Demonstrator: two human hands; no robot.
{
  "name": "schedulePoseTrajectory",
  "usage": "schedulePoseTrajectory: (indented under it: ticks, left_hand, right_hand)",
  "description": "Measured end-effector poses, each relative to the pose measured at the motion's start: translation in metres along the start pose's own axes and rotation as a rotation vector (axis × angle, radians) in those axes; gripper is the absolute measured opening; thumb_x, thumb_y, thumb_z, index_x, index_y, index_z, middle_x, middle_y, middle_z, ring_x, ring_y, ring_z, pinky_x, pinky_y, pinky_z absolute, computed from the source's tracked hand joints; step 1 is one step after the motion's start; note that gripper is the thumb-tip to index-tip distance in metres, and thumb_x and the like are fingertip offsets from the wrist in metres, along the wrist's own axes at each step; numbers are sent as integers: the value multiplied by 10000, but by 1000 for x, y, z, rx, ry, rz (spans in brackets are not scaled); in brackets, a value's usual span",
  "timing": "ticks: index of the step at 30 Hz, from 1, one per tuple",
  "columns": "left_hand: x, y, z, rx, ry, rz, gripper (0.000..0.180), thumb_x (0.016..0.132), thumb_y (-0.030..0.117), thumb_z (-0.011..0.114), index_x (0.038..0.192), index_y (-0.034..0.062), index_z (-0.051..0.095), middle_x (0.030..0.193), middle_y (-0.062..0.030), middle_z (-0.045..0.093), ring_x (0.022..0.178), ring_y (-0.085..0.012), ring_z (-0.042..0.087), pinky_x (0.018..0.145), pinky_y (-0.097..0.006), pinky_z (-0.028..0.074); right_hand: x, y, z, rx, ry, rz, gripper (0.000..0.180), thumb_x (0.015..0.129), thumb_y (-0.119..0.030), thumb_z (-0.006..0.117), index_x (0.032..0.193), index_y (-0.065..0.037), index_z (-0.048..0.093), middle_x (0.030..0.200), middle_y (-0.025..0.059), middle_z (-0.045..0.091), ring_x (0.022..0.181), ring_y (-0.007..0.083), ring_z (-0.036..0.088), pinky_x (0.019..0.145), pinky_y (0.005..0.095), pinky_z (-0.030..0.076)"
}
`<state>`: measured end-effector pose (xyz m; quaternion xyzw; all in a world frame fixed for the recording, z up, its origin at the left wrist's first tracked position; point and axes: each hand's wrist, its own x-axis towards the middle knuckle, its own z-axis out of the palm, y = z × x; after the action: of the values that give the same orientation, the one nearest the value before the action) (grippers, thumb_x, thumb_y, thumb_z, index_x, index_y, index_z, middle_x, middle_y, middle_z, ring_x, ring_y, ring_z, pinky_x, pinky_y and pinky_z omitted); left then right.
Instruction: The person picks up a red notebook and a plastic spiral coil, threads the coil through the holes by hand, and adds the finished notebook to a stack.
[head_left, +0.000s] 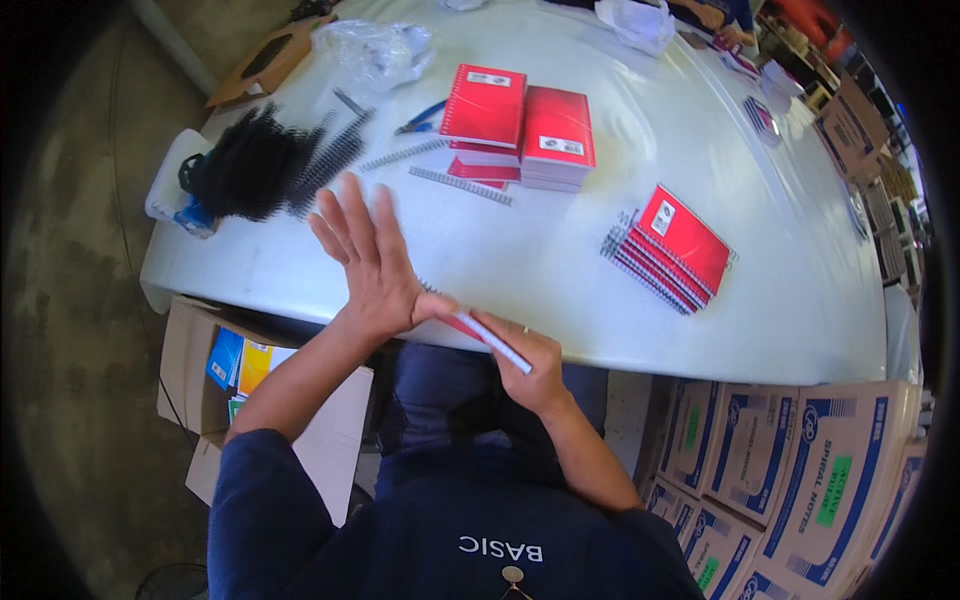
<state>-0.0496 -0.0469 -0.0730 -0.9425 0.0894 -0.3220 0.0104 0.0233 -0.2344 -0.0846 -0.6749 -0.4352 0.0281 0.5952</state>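
Red notebook [499, 345] in right grip [536, 362]

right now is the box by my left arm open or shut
Open: the cardboard box has flaps spread; a blue cover and a yellow cover show inside.

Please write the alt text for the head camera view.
A person's right hand holds a red notebook edge-on; the left hand, spread open, is at its far end. On the white table beyond lie stacked red notebooks, black spiral coils and a blue-handled tool.

One notebook [507, 351] in the right fingers [517, 334]; beyond them, two notebook piles [557, 118], one pair of pliers [421, 122]; rightward, one coil-bound stack [684, 240].
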Motion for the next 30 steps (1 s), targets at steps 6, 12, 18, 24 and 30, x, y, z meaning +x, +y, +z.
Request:
schedulePoseTrajectory:
  ticks: [6,12,18,24,30]
  left_hand:
    - [-38,5,-3,4,-37,235,1092,721,831,321,1399,-24,292,1439,-346,186,1349,-528,59,1024,-657,-69]
    - [-30,11,31,-311,-33,-221,1089,730,821,327,1402,-34,261,1452,-345,151,1354,-526,53,1036,-635,-47]
    - [54,-19,-30,-53,142,-20,494,818,553,528,1016,114,638,1012,-78,616,1016,-243,548,856,-419,334]
    - [46,-20,-10,-268,22,-72,295,759,364,692,699,108,560,705,-37,529,644,-203,506,627,-343,349]
    - [61,-19,-3,-64,381,-120,647,794,621,529,1112,58,529,1143,-203,495,1084,-333,455,916,-446,288]
  right_hand:
    - [4,5,-3,-37,55,-68,384,759,95,575,1126,-7,623,1074,169,649,943,294,653,822,335,511]
    - [-5,-2,3,46,94,14,316,799,62,587,1103,-7,636,1044,168,660,900,281,665,777,322,517]
    - [-3,-3,-10,62,10,102,272,843,19,581,1110,4,626,1048,166,661,927,244,662,804,307,499]
    - [6,-1,-7,186,-34,161,294,848,24,581,1140,6,611,1078,160,656,950,226,654,820,291,490]
    - [1,4,0,38,27,36,326,827,55,585,1148,5,609,1072,165,655,925,251,664,804,297,502]
